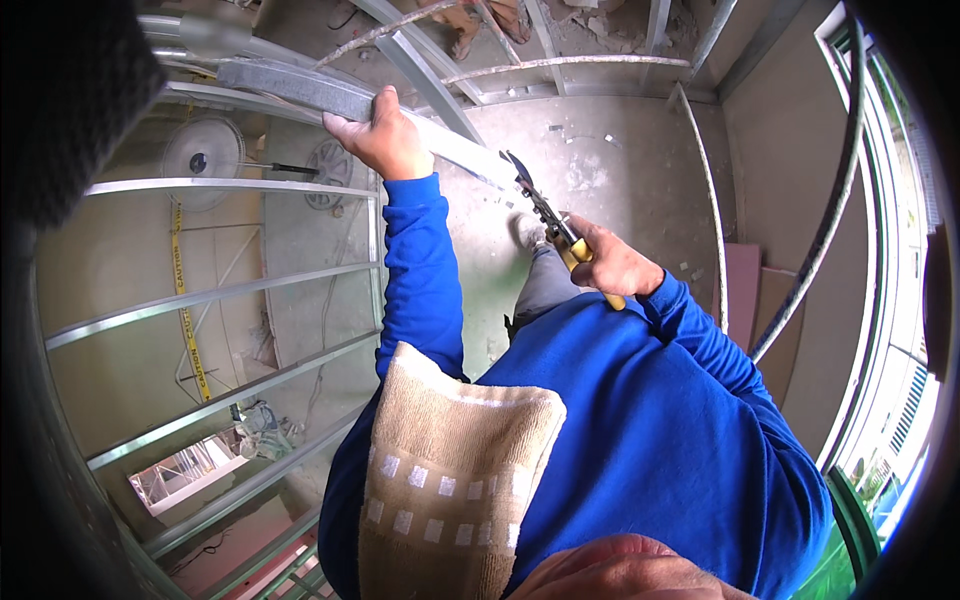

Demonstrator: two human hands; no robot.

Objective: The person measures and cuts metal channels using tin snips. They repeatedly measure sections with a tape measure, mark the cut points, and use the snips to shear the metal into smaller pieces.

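Left hand: the left hand (388, 140), in the upper centre, was closed on a long metal channel (290, 88), the thumb and fingers pinching it.
Channel: it ran from the upper left toward the centre, partly covered by this hand.
Right hand: the right hand (612, 262), right of centre, was wrapped around the yellow handles of the snips (558, 228).
Snips: their blades were at the channel's lower end; whether they were biting it, I cannot tell.
Left side: a metal frame (210, 299) filled it with bars, standing before a yellow tape (183, 300) and a round pale disc (215, 150).
Right side: a dark pole (836, 215) crossed in front of the wall, near a pink board (742, 290).
Obstructions: a beige towel (450, 460) covered part of the blue garment (640, 430) at lower centre; a dark shape (80, 90) blocked the upper left corner.
Below the blades: a shoe (532, 232) was on the floor (640, 200).
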